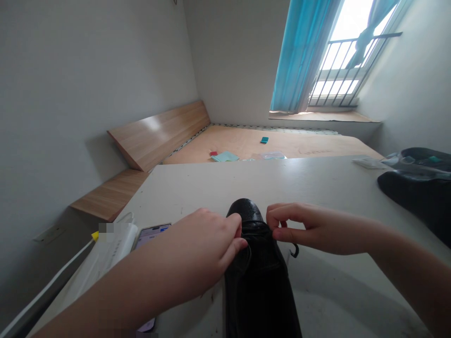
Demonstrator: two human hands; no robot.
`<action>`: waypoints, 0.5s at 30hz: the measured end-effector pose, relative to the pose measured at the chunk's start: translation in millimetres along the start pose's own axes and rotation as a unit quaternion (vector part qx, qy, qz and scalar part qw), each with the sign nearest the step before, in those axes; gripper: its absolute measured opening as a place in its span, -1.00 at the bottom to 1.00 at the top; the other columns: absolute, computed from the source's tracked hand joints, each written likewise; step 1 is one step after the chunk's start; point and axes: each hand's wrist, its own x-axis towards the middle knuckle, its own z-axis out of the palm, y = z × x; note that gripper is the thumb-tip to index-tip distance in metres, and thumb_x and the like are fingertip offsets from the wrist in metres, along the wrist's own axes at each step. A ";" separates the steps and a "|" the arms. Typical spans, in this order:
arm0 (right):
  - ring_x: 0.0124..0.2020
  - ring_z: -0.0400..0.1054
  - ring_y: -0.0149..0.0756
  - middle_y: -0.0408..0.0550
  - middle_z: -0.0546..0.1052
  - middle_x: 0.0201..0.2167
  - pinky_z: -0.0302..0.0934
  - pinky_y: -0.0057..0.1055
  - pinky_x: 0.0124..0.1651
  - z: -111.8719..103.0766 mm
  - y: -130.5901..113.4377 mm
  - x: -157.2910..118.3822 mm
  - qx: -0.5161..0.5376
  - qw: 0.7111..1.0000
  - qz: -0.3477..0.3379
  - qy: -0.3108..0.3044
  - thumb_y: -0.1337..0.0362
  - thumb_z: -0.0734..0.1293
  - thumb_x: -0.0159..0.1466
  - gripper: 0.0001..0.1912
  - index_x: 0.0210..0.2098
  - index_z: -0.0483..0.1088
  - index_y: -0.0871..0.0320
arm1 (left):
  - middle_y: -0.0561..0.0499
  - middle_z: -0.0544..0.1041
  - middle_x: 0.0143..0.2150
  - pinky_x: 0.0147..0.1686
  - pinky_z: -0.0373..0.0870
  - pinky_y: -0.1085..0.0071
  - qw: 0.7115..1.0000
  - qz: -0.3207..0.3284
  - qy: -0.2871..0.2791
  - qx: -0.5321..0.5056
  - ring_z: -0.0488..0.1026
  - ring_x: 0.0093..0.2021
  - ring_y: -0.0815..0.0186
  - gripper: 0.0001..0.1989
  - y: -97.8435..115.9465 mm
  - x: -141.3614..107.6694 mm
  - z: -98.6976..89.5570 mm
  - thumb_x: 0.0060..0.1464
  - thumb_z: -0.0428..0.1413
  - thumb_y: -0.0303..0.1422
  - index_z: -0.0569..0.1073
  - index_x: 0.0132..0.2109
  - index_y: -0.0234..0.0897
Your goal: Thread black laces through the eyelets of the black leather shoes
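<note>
A black leather shoe lies on the white table with its rounded toe pointing away from me. From the left, my left hand reaches over it, thumb and forefinger closed on the edge of the shoe's opening. My right hand is at the opposite edge, with curled fingers and the thumb pinching there. Whether a lace is also between the fingers I cannot tell. A short black curl, perhaps a lace end, sticks out below my right hand.
Left on the white table are a phone, partly behind my forearm, and a white power strip with a cable. Another black shoe and clear plastic stand at the right. Beyond is a wooden bed board with small packets.
</note>
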 end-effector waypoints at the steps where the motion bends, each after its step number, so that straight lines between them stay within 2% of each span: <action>1: -0.34 0.21 -0.33 -0.15 0.37 -0.37 0.13 -0.37 -0.23 -0.8 0.8 0.7 0.008 1.000 -0.001 0.000 0.10 0.22 0.36 -0.73 -0.40 0.29 0.12 | 0.01 0.50 -0.37 -0.42 0.14 0.33 1.000 0.006 -0.001 0.003 0.41 -0.39 0.19 -0.73 -0.4 0.7 0.3 0.31 -0.12 -0.26 0.38 -0.30 -0.20; 5: -0.40 0.16 -0.37 -0.19 0.30 -0.47 0.11 -0.41 -0.30 -4.0 -1.2 -1.2 0.027 0.999 -0.020 0.029 0.07 0.22 0.35 -0.67 -0.45 0.26 0.14 | 0.03 0.51 -0.38 -0.33 0.21 0.33 0.999 0.052 0.007 -0.006 0.42 -0.37 0.23 -0.72 -1.5 0.8 -2.6 0.29 -0.11 -0.32 0.44 -0.32 -0.20; 8: -0.43 0.14 -0.38 -0.19 0.28 -0.47 0.11 -0.41 -0.33 -7.9 -0.1 -4.4 0.013 0.999 -0.035 0.025 0.09 0.22 0.35 -0.67 -0.47 0.25 0.14 | 0.03 0.52 -0.39 -0.28 0.23 0.34 0.998 0.060 0.003 -0.010 0.43 -0.36 0.24 -0.74 -4.4 -2.3 -5.6 0.26 -0.07 -0.36 0.48 -0.32 -0.19; 11: -0.45 0.14 -0.40 -0.20 0.27 -0.48 0.11 -0.42 -0.35 -12.6 7.5 -5.1 0.003 1.000 -0.018 -0.015 0.11 0.24 0.34 -0.67 -0.49 0.24 0.15 | 0.05 0.53 -0.40 -0.32 0.22 0.37 0.998 0.047 -0.009 -0.027 0.43 -0.38 0.27 -0.74 -8.1 -5.7 -5.0 0.24 -0.06 -0.37 0.48 -0.34 -0.19; 15: -0.43 0.21 -0.39 -0.16 0.36 -0.48 0.13 -0.41 -0.32 -17.1 14.7 -3.9 0.052 0.995 0.012 -0.081 0.13 0.28 0.32 -0.71 -0.46 0.35 0.18 | 0.07 0.52 -0.44 -0.41 0.17 0.40 0.996 0.036 -0.033 -0.070 0.41 -0.43 0.30 -0.71 -9.3 -7.5 -4.8 0.21 -0.06 -0.34 0.45 -0.44 -0.21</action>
